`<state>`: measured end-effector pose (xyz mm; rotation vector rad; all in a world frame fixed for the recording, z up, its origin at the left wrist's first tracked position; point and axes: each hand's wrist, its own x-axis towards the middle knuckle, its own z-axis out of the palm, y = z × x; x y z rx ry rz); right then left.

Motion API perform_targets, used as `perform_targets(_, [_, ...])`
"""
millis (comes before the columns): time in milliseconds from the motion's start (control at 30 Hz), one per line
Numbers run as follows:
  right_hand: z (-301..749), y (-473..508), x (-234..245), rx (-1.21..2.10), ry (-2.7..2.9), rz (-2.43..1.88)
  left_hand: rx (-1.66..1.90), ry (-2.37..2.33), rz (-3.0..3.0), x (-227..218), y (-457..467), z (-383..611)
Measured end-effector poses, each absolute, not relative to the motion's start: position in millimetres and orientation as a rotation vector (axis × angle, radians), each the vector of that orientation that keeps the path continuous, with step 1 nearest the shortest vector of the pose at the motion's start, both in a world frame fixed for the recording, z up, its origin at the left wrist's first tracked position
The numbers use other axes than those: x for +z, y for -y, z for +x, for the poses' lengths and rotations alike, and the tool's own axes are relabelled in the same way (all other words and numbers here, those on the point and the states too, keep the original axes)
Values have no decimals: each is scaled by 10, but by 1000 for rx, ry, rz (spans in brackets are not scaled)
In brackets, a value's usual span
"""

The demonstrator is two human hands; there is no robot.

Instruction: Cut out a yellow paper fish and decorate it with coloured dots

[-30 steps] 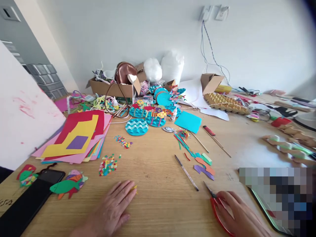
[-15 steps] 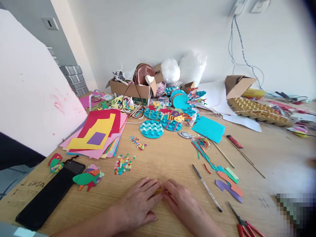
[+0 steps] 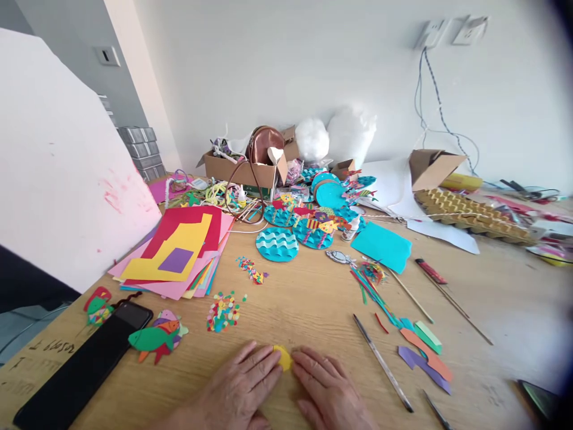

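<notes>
A small yellow paper piece [image 3: 283, 358] lies on the wooden table between my hands. My left hand [image 3: 242, 385] rests flat, its fingertips on the piece's left edge. From the other side, my right hand [image 3: 329, 385] lies with outstretched fingers at the right edge of it. Both hands partly cover the paper, so its full outline is hidden. Ahead and to the left is a scatter of coloured paper dots [image 3: 224, 312]. Beyond my left hand sit cut-out paper fish, a green one [image 3: 152, 339] on top. Right of my right hand is a pen [image 3: 382, 363].
Stacked coloured paper [image 3: 147, 245] and a black phone [image 3: 85, 370] are at left. Decorated blue discs [image 3: 276, 254] stand mid-table, with a blue sheet [image 3: 382, 246] beside them. Paper scraps [image 3: 425, 364] and scissors [image 3: 436, 409], partly out of frame, lie at right.
My fingers have moved apart from each other, and more of the yellow paper piece shows between them. The view has tilted up a little.
</notes>
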<state>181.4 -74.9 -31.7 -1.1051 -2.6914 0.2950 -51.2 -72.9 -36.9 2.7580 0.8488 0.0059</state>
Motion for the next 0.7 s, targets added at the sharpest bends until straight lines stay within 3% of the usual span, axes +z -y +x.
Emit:
perform_targets(167, [1771,744,-314,412,2752,-1274,-44,-856,2795,-392,676,-461])
perform_targets(367, [1655,742,74,773,2661,-1503,-67,-860,2829,-428,665,-449])
perform_targets(700, [1968,413,683,418,2622,-1613,76,-797,2986,-470,598,-441])
